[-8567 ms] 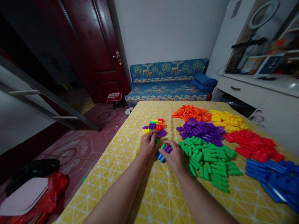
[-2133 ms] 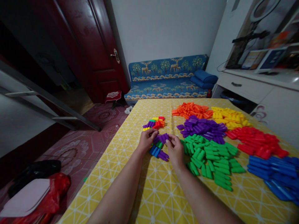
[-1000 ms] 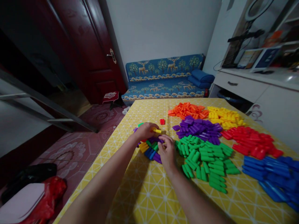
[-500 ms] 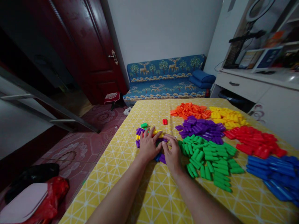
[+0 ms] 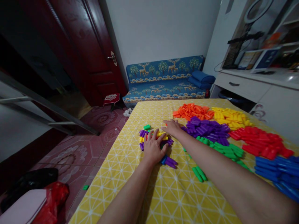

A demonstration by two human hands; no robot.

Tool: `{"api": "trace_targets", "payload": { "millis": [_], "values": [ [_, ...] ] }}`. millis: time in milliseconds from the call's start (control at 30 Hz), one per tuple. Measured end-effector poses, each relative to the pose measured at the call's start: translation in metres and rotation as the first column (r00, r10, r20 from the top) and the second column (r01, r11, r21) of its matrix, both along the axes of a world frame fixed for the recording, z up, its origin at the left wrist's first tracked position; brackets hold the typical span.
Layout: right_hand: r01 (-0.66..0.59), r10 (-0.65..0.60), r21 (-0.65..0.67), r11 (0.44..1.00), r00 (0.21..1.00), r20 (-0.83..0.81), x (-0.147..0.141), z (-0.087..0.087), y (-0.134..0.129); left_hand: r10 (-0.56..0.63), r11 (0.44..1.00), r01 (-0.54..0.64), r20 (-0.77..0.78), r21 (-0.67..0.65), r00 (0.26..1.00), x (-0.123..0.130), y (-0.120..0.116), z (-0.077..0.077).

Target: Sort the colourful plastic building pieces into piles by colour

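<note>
My left hand (image 5: 155, 146) lies with its fingers spread over a joined cluster of plastic building pieces in purple (image 5: 171, 162), yellow, green, red and blue, hiding much of its middle. Beside the cluster's far edge is a loose green piece (image 5: 147, 127). My right hand (image 5: 172, 127) reaches across beyond the cluster, its fingers stretched out over a small red piece (image 5: 167, 123) that is mostly covered. Whether the fingertips touch that piece is hard to see. Under my right forearm, the pile of green pieces (image 5: 224, 149) is partly hidden, with a green pair (image 5: 199, 174) in front.
Piles of orange (image 5: 192, 111), purple (image 5: 205, 130), yellow (image 5: 232, 118), red (image 5: 263, 142) and blue (image 5: 277, 172) pieces spread over the right of the yellow patterned tablecloth (image 5: 130, 174). A blue sofa (image 5: 161, 81) stands beyond. A green piece (image 5: 86, 187) lies on the floor.
My right hand has left the cluster and moved forward to the small red piece, its forearm now crossing the green pile. My left hand stays on the cluster. The view has shifted slightly.
</note>
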State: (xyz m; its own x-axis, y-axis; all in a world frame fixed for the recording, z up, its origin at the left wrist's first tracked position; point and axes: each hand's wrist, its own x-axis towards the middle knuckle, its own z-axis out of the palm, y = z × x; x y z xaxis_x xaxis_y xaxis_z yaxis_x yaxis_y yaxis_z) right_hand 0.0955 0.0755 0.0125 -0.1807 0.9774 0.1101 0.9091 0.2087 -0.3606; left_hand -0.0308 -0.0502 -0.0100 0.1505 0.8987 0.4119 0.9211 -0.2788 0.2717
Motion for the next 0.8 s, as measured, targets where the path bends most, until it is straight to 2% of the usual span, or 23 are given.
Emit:
{"api": "trace_targets", "payload": {
  "millis": [100, 233, 333, 400, 467, 567, 700, 800],
  "values": [
    [-0.010, 0.012, -0.038, 0.999, 0.997, 0.077, -0.003, -0.004, 0.003, 0.004, 1.000, -0.004, 0.001, -0.005, 1.000, 0.000, 0.000, 0.000],
    [-0.019, 0.022, -0.026, 0.999, 0.993, 0.118, -0.001, -0.001, 0.000, 0.013, 1.000, -0.013, -0.004, -0.001, 1.000, 0.001, 0.000, 0.000],
    [-0.018, 0.018, -0.006, 1.000, 0.994, 0.111, 0.012, 0.006, -0.006, 0.014, 1.000, -0.014, -0.001, -0.001, 1.000, 0.001, 0.000, 0.000],
    [-0.013, 0.010, 0.027, 1.000, 0.995, 0.097, 0.031, 0.013, -0.013, 0.010, 1.000, -0.010, 0.000, -0.004, 1.000, 0.000, 0.000, 0.000],
    [0.012, -0.018, 0.082, 0.997, 0.997, 0.073, 0.060, 0.019, -0.022, 0.005, 1.000, -0.005, -0.003, -0.011, 1.000, 0.000, 0.000, 0.000],
    [0.126, -0.131, 0.224, 0.966, 0.991, 0.006, 0.123, 0.024, -0.035, 0.012, 1.000, -0.012, -0.013, -0.020, 1.000, 0.000, 0.001, 0.000],
    [0.326, -0.309, 0.364, 0.873, 0.945, -0.105, 0.227, 0.027, -0.050, 0.033, 0.999, -0.033, -0.032, -0.020, 0.999, 0.002, 0.002, -0.001],
    [0.477, -0.439, 0.376, 0.795, 0.879, -0.186, 0.301, 0.025, -0.057, 0.034, 0.999, -0.034, -0.045, -0.004, 0.998, 0.002, 0.001, -0.001]
  ]
}}
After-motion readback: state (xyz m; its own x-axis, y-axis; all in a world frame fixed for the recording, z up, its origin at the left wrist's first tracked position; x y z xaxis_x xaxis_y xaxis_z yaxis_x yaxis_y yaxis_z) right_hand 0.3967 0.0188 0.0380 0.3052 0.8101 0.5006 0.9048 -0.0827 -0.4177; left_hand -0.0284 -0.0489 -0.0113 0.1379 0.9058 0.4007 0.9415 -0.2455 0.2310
